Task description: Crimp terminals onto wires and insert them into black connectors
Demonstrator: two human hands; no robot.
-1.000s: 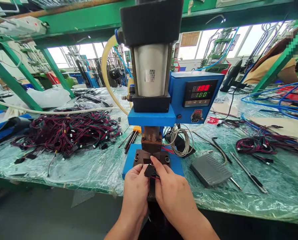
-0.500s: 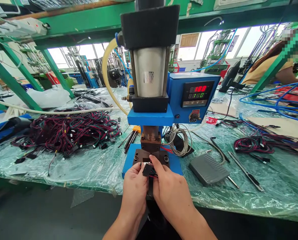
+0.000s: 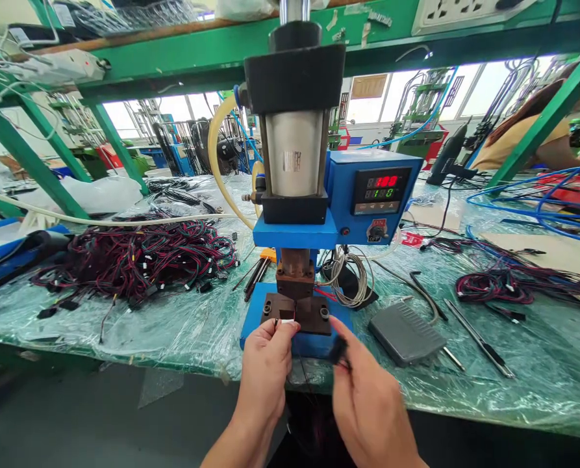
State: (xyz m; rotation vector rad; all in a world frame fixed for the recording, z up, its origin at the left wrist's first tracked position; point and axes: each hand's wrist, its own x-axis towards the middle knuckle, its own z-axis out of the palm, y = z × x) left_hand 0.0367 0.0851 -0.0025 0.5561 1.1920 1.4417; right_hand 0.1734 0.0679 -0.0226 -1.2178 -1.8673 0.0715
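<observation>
Pinching a small white piece (image 3: 288, 321) between thumb and fingertips, my left hand (image 3: 267, 354) sits at the front edge of the dark plate (image 3: 314, 323) on the press's blue base (image 3: 251, 326); the grip there is narrow, closed on that piece; my right hand (image 3: 367, 390), apart from the left and just off the base's right front, holds a black piece (image 3: 338, 350) between thumb and forefinger, though blur hides its exact shape; thin dark wires (image 3: 305, 372) hang between my two hands; above the plate stands the press's silver cylinder (image 3: 297, 153), with a blue control box (image 3: 341, 172) beside it, showing red and green digits; a grey foot pedal (image 3: 406, 333) lies on the table to my right, and a tangled heap of wires (image 3: 138, 253) to my left.
</observation>
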